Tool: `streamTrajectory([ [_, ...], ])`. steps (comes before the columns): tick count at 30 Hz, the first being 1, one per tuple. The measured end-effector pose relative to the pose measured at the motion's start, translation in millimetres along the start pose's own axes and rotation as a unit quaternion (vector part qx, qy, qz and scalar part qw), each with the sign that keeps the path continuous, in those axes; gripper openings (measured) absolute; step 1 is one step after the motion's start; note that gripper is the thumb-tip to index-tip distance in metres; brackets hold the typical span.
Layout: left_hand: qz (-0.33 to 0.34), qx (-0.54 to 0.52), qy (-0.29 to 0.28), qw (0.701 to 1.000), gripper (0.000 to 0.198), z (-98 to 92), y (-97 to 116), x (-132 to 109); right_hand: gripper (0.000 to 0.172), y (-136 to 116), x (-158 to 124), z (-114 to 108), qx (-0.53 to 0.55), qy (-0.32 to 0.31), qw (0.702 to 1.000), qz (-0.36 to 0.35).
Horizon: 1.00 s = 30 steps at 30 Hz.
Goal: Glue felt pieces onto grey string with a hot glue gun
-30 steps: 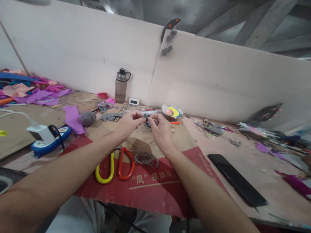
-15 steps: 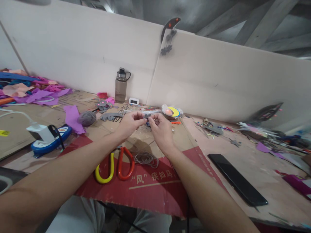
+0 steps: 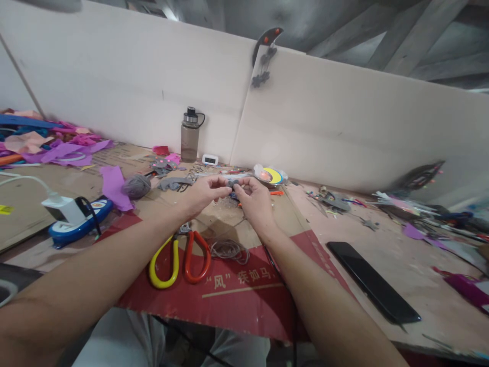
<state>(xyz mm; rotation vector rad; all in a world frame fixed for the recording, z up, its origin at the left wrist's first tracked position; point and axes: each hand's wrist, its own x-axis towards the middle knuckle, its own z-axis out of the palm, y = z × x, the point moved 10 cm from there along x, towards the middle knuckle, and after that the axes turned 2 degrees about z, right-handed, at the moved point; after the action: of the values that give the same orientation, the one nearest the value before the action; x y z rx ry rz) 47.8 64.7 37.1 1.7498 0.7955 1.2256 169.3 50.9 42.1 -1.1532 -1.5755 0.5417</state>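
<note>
Fingertips: the left hand (image 3: 206, 194) and right hand (image 3: 255, 200) pinch a small dark-grey, soft-looking piece (image 3: 234, 183) above the far part of a red-and-brown cardboard sheet (image 3: 183, 316).
Grey piece so far: between the fingers, not set down; too small to judge what is finished or left.
Scissors: one yellow, one red looped handle (image 3: 187, 260), unheld toward the sheet's near edge, beside a loose thin grey cord coil (image 3: 225, 256).
Lettering: pale “风” 疾如马 on the sheet's red part, running to the right forearm (image 3: 301, 285).
Pink-topped bench (image 3: 420, 275): black rectangular phone (image 3: 372, 280) toward its near edge.
</note>
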Motion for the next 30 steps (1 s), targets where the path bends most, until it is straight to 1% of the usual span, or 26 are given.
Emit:
streamTrajectory([
  [4, -0.036, 0.021, -0.019, 0.999, 0.016, -3.0, -3.6, 1.3, 0.016, -7.1, -2.1, 0.1, -0.031, -0.002, 0.999, -0.025],
  [7, -0.035, 0.054, -0.026, 0.998, 0.016, -5.0, -0.8, 1.1, 0.013, -13.7, -4.0, 0.2, -0.054, -0.003, 0.998, -0.041],
  [9, -0.025, 0.092, -0.027, 0.995, 0.016, -5.9, 1.5, 0.9, 0.013, -15.2, -4.0, 2.7, -0.044, -0.018, 0.998, -0.041],
  [11, -0.018, 0.121, -0.018, 0.992, 0.015, -8.1, 2.1, 1.0, 0.014, -15.0, -3.4, 7.0, -0.018, -0.042, 0.998, -0.037],
  [13, -0.019, 0.131, 0.002, 0.991, 0.013, -11.6, 1.5, 1.1, 0.017, -15.5, -3.2, 8.9, 0.000, -0.052, 0.998, -0.038],
  [16, -0.031, 0.124, 0.030, 0.991, 0.010, -15.9, 0.0, 0.6, 0.020, -19.0, -4.3, 5.8, -0.011, -0.032, 0.998, -0.054],
  [19, -0.039, 0.116, 0.045, 0.991, 0.010, -17.8, -0.4, 0.2, 0.019, -21.4, -7.1, 3.5, -0.025, -0.013, 0.998, -0.064],
  [22, -0.021, 0.126, 0.065, 0.990, 0.010, -21.1, 1.4, 1.0, 0.014, -23.1, -9.9, 0.9, -0.035, 0.004, 0.997, -0.069],
  [25, -0.002, 0.139, 0.076, 0.987, 0.009, -23.1, 2.3, 1.7, 0.008, -26.3, -12.4, -1.8, -0.075, 0.020, 0.994, -0.078],
  [27, 0.003, 0.133, 0.086, 0.987, 0.008, -24.0, 2.8, 1.2, 0.009, -27.5, -13.4, -2.1, -0.100, 0.023, 0.991, -0.083],
  [30, 0.004, 0.102, 0.104, 0.989, 0.007, -25.1, 3.0, -0.9, 0.013, -25.1, -13.3, -2.2, -0.105, 0.028, 0.991, -0.078],
])
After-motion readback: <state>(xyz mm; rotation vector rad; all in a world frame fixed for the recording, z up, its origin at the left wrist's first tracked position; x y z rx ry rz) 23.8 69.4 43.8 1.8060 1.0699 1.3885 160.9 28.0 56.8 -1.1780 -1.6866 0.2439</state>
